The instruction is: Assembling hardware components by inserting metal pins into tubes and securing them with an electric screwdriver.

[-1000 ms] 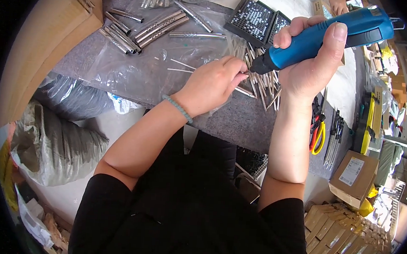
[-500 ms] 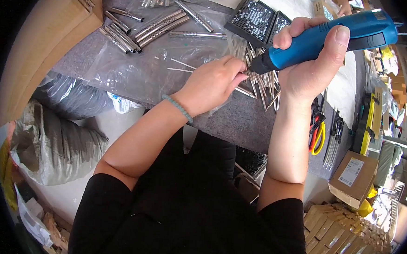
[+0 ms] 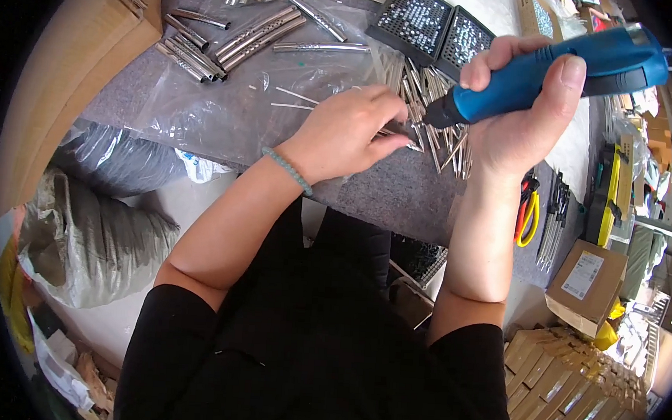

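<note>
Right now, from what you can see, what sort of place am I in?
Probably a workshop or assembly area: shiny metal tubes lie on a grey worktable, your right hand holds a blue power tool, and cardboard boxes stand nearby.

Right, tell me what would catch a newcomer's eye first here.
First, the bright blue power tool, gripped in the right hand, its dark nose pointing left. Close by, a loose heap of thin metal rods fans out on the grey bench, with black trays dotted with pale pieces just beyond; shiny metal tubes lie toward the bench's left side.
</note>
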Demonstrator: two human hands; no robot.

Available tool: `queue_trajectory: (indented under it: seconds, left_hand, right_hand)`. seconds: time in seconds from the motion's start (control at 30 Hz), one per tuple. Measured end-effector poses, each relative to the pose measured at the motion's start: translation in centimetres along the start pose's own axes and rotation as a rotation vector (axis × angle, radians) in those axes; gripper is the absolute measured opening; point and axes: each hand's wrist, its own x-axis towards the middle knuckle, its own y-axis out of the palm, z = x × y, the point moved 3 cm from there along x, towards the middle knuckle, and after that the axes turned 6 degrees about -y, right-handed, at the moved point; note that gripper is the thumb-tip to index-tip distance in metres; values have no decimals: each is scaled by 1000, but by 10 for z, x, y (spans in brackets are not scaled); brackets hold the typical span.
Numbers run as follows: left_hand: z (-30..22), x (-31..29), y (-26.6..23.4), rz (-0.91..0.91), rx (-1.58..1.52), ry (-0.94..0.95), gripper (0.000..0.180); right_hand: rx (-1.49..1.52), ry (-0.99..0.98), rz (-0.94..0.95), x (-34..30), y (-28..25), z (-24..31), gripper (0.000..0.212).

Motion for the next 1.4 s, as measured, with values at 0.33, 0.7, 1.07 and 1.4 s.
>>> queue_trajectory:
  seconds: [0.33, 0.7, 1.07, 1.4]
  left_hand:
    - [0, -4, 6, 29, 95, 111, 15]
    - [-2, -3, 7, 43, 159, 107, 13]
    - [-2, -3, 8, 44, 158, 123, 13]
    - [-3, -4, 9, 50, 156, 117, 14]
  right_hand:
    - [-14, 47, -6, -22, -18, -3, 33]
    - [37, 24, 32, -28, -18, -7, 31]
    - [6, -1, 63, -27, -21, -9, 27]
    - [-183, 83, 183, -27, -26, -13, 59]
